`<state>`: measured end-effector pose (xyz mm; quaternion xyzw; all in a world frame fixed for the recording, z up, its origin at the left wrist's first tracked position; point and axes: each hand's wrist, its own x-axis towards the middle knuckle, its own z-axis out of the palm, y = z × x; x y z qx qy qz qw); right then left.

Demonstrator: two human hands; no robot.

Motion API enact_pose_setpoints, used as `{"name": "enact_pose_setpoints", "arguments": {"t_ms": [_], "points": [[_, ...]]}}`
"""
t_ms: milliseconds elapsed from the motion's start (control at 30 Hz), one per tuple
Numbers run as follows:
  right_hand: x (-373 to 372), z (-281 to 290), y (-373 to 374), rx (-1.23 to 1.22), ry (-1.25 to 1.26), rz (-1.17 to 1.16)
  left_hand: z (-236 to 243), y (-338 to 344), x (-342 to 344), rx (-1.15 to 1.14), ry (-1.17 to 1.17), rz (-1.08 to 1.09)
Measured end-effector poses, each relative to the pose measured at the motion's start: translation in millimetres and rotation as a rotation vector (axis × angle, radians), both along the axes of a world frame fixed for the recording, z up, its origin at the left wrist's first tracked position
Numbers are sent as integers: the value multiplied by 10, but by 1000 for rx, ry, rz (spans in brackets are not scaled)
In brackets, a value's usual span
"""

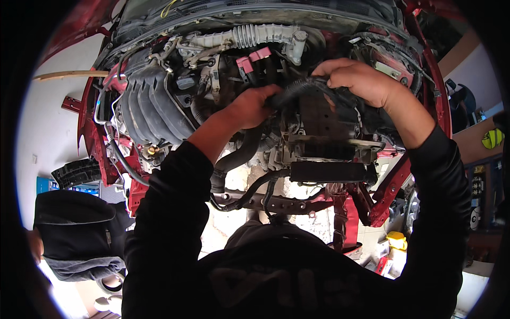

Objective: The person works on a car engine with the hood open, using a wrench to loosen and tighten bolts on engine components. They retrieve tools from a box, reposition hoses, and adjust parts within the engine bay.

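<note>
In the open engine bay of a red car, both my hands are on a thick black corrugated tube [293, 91]. My left hand [254, 106] holds its left end near the middle of the bay, fingertips partly hidden. My right hand [353, 82] grips it farther right and higher, fingers curled over it. Red-capped parts [259, 54] and a translucent white reservoir [297, 48] lie behind them. The black ribbed engine intake [154, 103] is left of my left hand; a dark box-shaped part [329, 171] sits below the tube.
A red front frame member [344, 223] and dark crossbar [265, 204] span the near side. Another person in dark clothing [74, 223] is at the lower left. A wooden strip [66, 75] sticks out at the left. Yellow items [396, 239] lie at lower right.
</note>
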<state>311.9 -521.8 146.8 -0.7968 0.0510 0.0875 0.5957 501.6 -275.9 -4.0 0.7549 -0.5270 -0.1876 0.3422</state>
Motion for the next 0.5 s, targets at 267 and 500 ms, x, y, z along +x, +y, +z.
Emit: {"name": "enact_pose_setpoints", "arguments": {"t_ms": [267,500], "points": [[129,-45,293,-458,-15,24,14,-120,162,10,-37,-124],[-95,318,827,-668,-26,141,156,63,159,0,-220,-280]]}}
